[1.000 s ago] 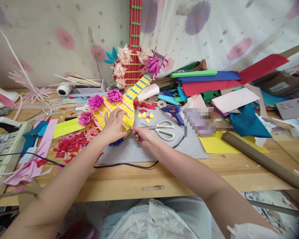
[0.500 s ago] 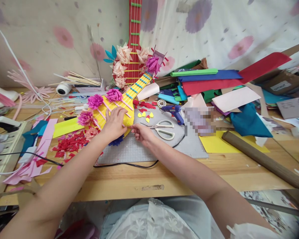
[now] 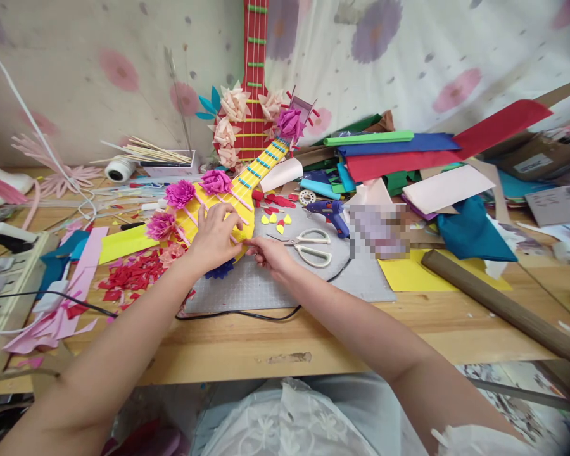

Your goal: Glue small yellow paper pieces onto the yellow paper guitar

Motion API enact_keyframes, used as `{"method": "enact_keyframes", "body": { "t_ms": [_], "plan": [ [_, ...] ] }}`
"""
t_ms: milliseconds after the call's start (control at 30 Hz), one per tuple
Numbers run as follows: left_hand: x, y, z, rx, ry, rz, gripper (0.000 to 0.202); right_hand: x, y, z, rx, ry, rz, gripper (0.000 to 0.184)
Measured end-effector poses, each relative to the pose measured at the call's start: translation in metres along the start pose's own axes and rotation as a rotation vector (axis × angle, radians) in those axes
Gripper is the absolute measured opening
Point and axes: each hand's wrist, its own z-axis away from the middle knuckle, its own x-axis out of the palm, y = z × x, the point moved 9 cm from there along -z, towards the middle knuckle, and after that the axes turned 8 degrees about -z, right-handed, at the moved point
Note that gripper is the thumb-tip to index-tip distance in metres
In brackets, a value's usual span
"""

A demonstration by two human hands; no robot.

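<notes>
A yellow handmade paper lute with blue frets, pink strips and paper flowers lies slanted on the grey cutting mat. Spread across its body is my left hand, fingers apart and bent, fingertips touching the surface near the pink strips. My right hand meets the lute's lower right edge with thumb and forefinger pinched, the other fingers curled; what is between them is too small to make out. A dark blue paper flower shows below my left hand. White-handled scissors lie right of my right hand.
A blue glue gun sits behind the scissors, its black cord crossing the mat. Small yellow paper pieces and red scraps lie about. A red paper lute stands behind. Coloured paper is piled at right.
The fingers of my left hand have shifted and bent slightly over the lute's body. My right hand stays at the lute's edge. The view has moved a little.
</notes>
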Motion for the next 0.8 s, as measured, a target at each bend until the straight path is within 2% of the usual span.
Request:
{"method": "enact_keyframes", "body": {
  "t_ms": [167,467,800],
  "plan": [
    [0.000,-0.005,0.002,0.033,0.007,-0.016,0.008,0.001,-0.003,0.000,-0.056,-0.011,0.057,0.011],
    [0.008,-0.002,-0.001,0.055,-0.031,-0.008,0.006,-0.002,-0.003,-0.003,-0.066,-0.004,0.083,0.011],
    [0.015,-0.005,-0.004,-0.089,-0.137,-0.051,0.008,-0.004,-0.010,0.000,-0.109,-0.017,0.156,0.014]
  ]
}}
